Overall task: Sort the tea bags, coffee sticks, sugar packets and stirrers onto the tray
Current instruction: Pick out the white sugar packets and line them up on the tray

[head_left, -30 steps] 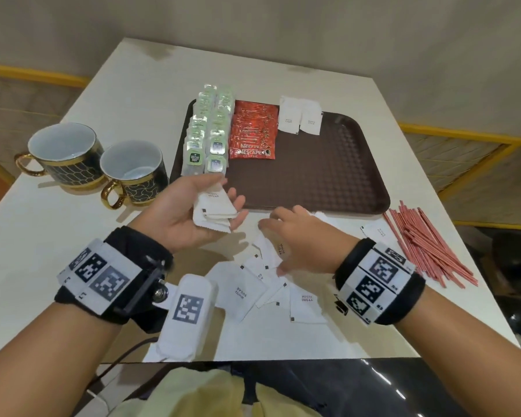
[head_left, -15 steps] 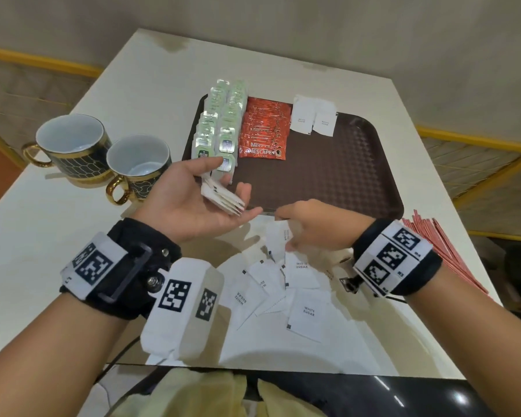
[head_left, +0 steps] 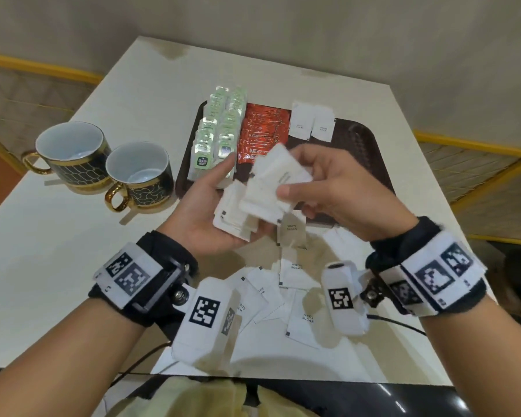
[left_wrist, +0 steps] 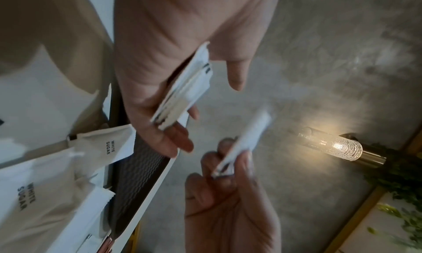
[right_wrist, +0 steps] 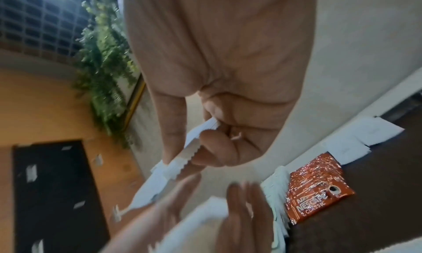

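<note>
My left hand [head_left: 199, 212] is palm up over the tray's near edge, cupping a stack of white sugar packets [head_left: 232, 218], thumb lifted off it. My right hand [head_left: 337, 194] pinches a few more sugar packets [head_left: 274, 182] between thumb and fingers, just above that stack. The left wrist view shows the held stack [left_wrist: 182, 92] edge-on and the right hand's packets [left_wrist: 246, 139] close beside it. On the brown tray [head_left: 367, 152] lie green tea bags [head_left: 220, 127], red coffee sticks [head_left: 262, 130] and two sugar packets [head_left: 312, 121]. Loose sugar packets [head_left: 295, 296] are scattered near me.
Two black-and-gold cups [head_left: 73, 152] [head_left: 139, 173] stand left of the tray on the white table [head_left: 73, 236]. The right half of the tray is bare. A yellow rail [head_left: 463, 145] runs past the table's right side.
My right hand lifted from the loose pile with a few sugar packets and brought them up to the left hand's stack. Left hand rose slightly toward the tray.
</note>
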Available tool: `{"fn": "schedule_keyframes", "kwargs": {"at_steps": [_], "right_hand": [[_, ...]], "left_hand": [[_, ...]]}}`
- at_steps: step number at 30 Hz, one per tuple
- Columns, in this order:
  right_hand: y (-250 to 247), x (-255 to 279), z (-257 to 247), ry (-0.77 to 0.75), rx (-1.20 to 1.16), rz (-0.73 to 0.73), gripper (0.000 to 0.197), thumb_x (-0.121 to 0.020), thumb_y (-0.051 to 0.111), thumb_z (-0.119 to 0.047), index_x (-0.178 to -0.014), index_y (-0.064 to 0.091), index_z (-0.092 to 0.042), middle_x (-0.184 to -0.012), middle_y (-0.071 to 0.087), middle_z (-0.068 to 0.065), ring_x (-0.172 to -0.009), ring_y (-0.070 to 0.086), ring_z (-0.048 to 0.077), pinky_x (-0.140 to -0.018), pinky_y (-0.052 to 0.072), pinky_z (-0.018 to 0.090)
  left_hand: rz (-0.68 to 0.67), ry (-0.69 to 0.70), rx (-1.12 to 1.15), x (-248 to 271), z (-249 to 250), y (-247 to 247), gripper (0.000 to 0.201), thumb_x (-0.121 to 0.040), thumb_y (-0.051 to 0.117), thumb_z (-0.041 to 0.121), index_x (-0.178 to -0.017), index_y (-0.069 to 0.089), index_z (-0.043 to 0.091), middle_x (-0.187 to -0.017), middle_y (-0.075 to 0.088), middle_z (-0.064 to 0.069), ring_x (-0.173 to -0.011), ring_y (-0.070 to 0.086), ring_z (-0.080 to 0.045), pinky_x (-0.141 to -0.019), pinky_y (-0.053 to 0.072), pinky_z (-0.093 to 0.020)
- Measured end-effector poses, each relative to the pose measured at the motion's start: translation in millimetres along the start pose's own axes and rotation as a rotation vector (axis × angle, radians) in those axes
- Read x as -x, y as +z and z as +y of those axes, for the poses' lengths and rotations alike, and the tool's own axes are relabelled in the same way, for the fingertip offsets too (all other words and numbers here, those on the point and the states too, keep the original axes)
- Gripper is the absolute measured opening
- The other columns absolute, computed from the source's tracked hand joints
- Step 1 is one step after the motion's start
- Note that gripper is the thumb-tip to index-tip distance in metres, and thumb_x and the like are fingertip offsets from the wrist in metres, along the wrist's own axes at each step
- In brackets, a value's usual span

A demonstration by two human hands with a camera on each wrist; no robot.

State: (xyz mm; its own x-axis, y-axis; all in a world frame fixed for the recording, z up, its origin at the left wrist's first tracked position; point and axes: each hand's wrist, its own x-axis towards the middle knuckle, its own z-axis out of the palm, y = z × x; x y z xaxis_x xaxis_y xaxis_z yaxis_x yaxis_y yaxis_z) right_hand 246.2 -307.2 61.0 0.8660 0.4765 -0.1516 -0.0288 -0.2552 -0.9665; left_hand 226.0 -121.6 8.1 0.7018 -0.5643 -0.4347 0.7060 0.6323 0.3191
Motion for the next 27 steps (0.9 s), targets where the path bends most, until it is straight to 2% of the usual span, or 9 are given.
{"fn": "schedule_keyframes", "kwargs": {"at_steps": [3, 5, 7, 8, 11, 13, 17, 21, 27], "right_hand": [[22, -6, 6, -0.006, 0.188, 0.009, 0.024, -0.081, 0.071, 0.005, -0.1, 0.059, -0.003, -0.086, 0.066, 0.011, -0.061, 0.068, 0.016, -0.048, 0.055, 0.027], [29, -9, 11, -0.047, 0.422, 0.05, 0.026, -0.078, 0.078, -0.007, -0.099, 0.064, -0.011, -0.091, 0.065, 0.004, -0.07, 0.068, 0.014, -0.06, 0.058, 0.034], [28, -9, 12, -0.09, 0.617, 0.108, 0.035, -0.076, 0.081, -0.021, -0.106, 0.064, -0.019, -0.097, 0.06, -0.008, -0.075, 0.057, -0.001, -0.068, 0.048, 0.018], [26, -7, 11, -0.114, 0.668, 0.137, 0.04, -0.076, 0.08, -0.026, -0.112, 0.063, -0.021, -0.1, 0.057, -0.01, -0.078, 0.052, -0.005, -0.068, 0.042, 0.01], [24, 3, 9, -0.135, 0.688, 0.196, 0.041, -0.081, 0.073, -0.038, -0.117, 0.06, -0.021, -0.106, 0.056, -0.009, -0.088, 0.051, -0.003, -0.074, 0.042, 0.009], [29, 10, 16, -0.07, 0.749, 0.115, 0.044, -0.081, 0.071, -0.044, -0.117, 0.061, -0.02, -0.109, 0.06, -0.006, -0.091, 0.055, 0.003, -0.079, 0.047, 0.018], [59, 24, 45, 0.175, 0.996, -0.291, 0.075, -0.072, 0.073, -0.059, -0.129, 0.048, -0.019, -0.121, 0.051, -0.001, -0.107, 0.049, 0.017, -0.09, 0.046, 0.035], [78, 27, 65, 0.146, 1.217, -0.357, 0.067, -0.07, 0.08, -0.048, -0.117, 0.045, -0.015, -0.108, 0.047, 0.002, -0.099, 0.043, 0.02, -0.078, 0.043, 0.034], [71, 22, 69, 0.131, 1.062, -0.307, 0.042, -0.078, 0.077, -0.03, -0.112, 0.059, -0.014, -0.099, 0.055, -0.002, -0.091, 0.052, 0.019, -0.081, 0.049, 0.037]], "left_hand": [[-0.115, -0.037, -0.094, 1, -3, 4, 0.072, -0.086, 0.047, 0.07, -0.129, 0.062, 0.015, -0.117, 0.064, -0.01, -0.101, 0.062, -0.027, -0.097, 0.044, -0.039], [-0.093, -0.034, -0.109, 5, -2, 6, 0.059, -0.087, 0.055, 0.057, -0.127, 0.058, 0.014, -0.11, 0.062, -0.009, -0.095, 0.063, -0.025, -0.088, 0.052, -0.038], [0.022, 0.014, -0.151, 8, -1, 1, 0.038, -0.088, 0.058, 0.028, -0.121, 0.06, 0.009, -0.098, 0.064, -0.011, -0.081, 0.065, -0.022, -0.073, 0.056, -0.032], [0.07, 0.034, -0.154, 11, -1, -1, 0.04, -0.085, 0.057, 0.015, -0.124, 0.059, 0.007, -0.095, 0.065, -0.012, -0.077, 0.065, -0.021, -0.068, 0.056, -0.03], [0.148, 0.083, -0.102, 19, 3, -8, 0.052, -0.079, 0.053, -0.003, -0.129, 0.059, 0.012, -0.1, 0.068, -0.017, -0.078, 0.066, -0.02, -0.065, 0.055, -0.028], [0.224, 0.136, -0.072, 24, 8, -13, 0.053, -0.077, 0.054, -0.004, -0.127, 0.061, 0.013, -0.112, 0.068, -0.019, -0.082, 0.067, -0.02, -0.068, 0.053, -0.028], [0.281, 0.172, -0.044, 33, 15, -19, 0.055, -0.073, 0.065, 0.008, -0.128, 0.06, 0.01, -0.115, 0.062, -0.016, -0.088, 0.06, -0.02, -0.076, 0.048, -0.028], [0.256, 0.164, -0.023, 40, 17, -19, 0.043, -0.075, 0.064, 0.015, -0.117, 0.067, 0.008, -0.134, 0.054, -0.019, -0.09, 0.065, -0.024, -0.078, 0.051, -0.032], [0.153, 0.177, -0.061, 42, 14, -23, 0.052, -0.081, 0.053, 0.003, -0.132, 0.055, 0.008, -0.122, 0.064, -0.026, -0.106, 0.068, -0.033, -0.083, 0.057, -0.047]]}}
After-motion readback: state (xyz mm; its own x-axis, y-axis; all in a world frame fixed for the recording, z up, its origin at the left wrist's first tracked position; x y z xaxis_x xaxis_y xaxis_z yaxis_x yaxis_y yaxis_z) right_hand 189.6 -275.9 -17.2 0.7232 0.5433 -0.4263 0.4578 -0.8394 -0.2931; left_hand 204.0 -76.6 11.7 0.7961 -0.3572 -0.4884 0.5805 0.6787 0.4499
